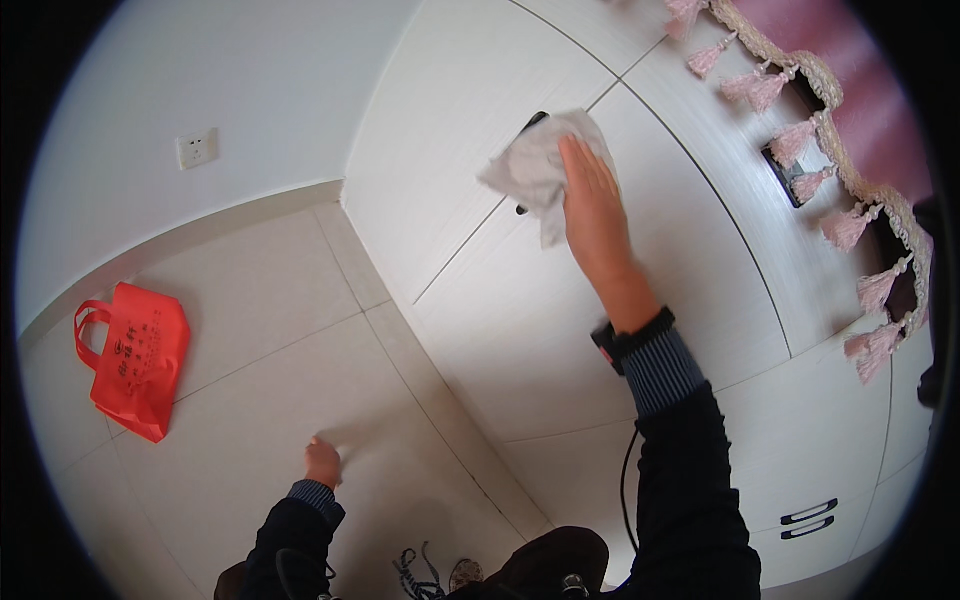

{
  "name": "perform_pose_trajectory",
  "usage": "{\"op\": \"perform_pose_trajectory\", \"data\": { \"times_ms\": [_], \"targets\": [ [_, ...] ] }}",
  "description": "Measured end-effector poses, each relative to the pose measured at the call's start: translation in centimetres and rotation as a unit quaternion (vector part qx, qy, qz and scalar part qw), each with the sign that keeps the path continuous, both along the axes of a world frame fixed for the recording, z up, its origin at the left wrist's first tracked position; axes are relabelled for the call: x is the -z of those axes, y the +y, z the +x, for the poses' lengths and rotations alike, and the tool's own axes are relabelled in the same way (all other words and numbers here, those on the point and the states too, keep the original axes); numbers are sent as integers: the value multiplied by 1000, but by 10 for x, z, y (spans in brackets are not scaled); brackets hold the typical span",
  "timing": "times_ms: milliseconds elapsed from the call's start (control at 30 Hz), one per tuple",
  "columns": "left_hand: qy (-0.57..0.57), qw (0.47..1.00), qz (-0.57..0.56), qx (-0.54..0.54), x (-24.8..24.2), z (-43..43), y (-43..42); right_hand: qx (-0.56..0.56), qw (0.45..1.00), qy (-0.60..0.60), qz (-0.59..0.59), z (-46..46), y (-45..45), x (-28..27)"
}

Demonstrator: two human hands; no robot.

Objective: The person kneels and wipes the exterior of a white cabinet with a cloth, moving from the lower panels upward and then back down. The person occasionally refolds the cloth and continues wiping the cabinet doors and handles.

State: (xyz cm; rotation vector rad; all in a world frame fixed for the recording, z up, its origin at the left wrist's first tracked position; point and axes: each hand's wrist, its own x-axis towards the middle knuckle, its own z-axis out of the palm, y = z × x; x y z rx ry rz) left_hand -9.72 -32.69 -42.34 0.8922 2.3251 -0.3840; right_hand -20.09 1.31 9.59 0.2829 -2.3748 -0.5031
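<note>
A light grey cloth (532, 169) lies against the white cabinet front (480, 352), with my right hand (600, 217) pressed flat on it, fingers extended. The cloth partly covers a black handle (536, 120) at the seam between two door panels; a small dark piece shows below its edge. My left hand (323, 460) hangs low over the tiled floor, its fingers curled in and nothing visible in it. A black band circles my right wrist.
A red non-woven bag (142, 360) bearing writing lies on the floor tiles (277, 360) at left. A wall socket (196, 149) sits above. Pink tassels (795, 142) hang from a cloth trim at upper right. Two black handles (808, 517) are low on the cabinet. A thin black cable runs beside my right arm.
</note>
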Motion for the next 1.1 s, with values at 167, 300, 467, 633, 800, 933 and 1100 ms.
{"op": "perform_pose_trajectory", "data": {
  "times_ms": [167,300,467,633,800,933,1100],
  "targets": [
    [-9,1000,12,-11,-3,0,0,74,995,18,59,45,-7,38],
    [-8,1000,10,-2,-1,0,0,76,996,5,38,54,-2,63],
    [2,1000,20,-7,0,1,0,56,998,9,35,48,-2,65],
    [-15,1000,16,-4,-4,-1,1,63,998,18,-20,29,-17,64],
    [-40,999,7,0,-8,-3,0,37,999,27,-12,24,-7,76],
    [-19,999,22,-17,-6,-2,0,-3,997,-61,54,49,9,99],
    [-9,1000,14,-13,-3,-1,2,-24,973,-223,47,116,14,132]
  ]
}}
